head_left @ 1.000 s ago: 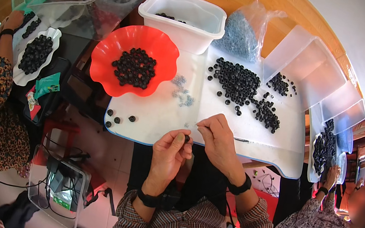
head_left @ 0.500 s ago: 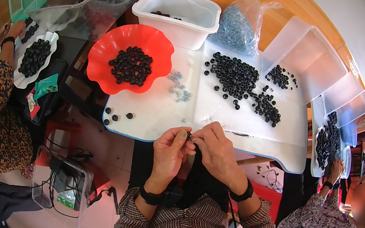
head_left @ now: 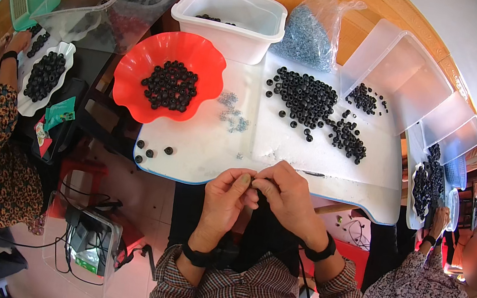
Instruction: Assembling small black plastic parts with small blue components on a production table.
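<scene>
- The left hand (head_left: 222, 200) pinches, between thumb and forefinger, what looks like a small black piece (head_left: 253, 179), mostly hidden by the fingers, over the middle of the front edge of the white table (head_left: 198, 162); probably this steadies it.
- The right hand (head_left: 291, 203) meets it with thumb and forefinger pressed together, likely for fine work; whether they grip anything, I cannot tell.
- Black beads (head_left: 304, 97) spread across the table's right half, seemingly within easy reach.
- The red bowl (head_left: 133, 71), overhanging the left edge, seems to gather more beads; its raised rim keeps them from rolling.
- Four loose beads (head_left: 149, 153) lie by the front left corner.
- Along the far edge stand a white tub (head_left: 224, 44) and a clear bag (head_left: 310, 38) of bluish bits.
- A tipped clear bin (head_left: 398, 78) covers the far right corner; its walls partly block access there.
</scene>
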Demonstrator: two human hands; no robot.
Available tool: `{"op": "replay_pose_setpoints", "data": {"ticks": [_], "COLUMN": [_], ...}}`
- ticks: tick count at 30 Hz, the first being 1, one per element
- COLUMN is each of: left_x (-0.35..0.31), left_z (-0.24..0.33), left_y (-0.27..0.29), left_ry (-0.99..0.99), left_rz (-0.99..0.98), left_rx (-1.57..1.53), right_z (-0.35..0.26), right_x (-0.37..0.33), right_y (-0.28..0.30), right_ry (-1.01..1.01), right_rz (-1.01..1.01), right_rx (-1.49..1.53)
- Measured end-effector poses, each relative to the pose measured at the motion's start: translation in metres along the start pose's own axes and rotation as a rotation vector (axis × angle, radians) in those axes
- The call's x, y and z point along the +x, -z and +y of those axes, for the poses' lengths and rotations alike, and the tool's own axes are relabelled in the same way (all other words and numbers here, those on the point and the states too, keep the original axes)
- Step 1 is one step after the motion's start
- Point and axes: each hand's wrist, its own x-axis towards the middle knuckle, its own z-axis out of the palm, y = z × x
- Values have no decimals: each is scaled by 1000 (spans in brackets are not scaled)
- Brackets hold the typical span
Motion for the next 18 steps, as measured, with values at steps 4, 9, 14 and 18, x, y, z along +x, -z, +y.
{"op": "replay_pose_setpoints", "data": {"ticks": [4,9,14,18], "left_x": [1,2,2,2], "left_z": [-2,-4,-4,-5], "left_y": [4,2,-1,-1], "left_ry": [57,70,68,62], "left_rz": [-77,-68,-62,-59], "left_rx": [-266,-304,-322,-317], "right_z": [1,12,20,15], "right_x": [-6,-18,-26,-26], "right_y": [1,-1,-2,1], "right_ry": [-454,-532,-561,-586], "right_rz": [-67,-81,-106,-95], "right_rx": [578,927,1347,1368]}}
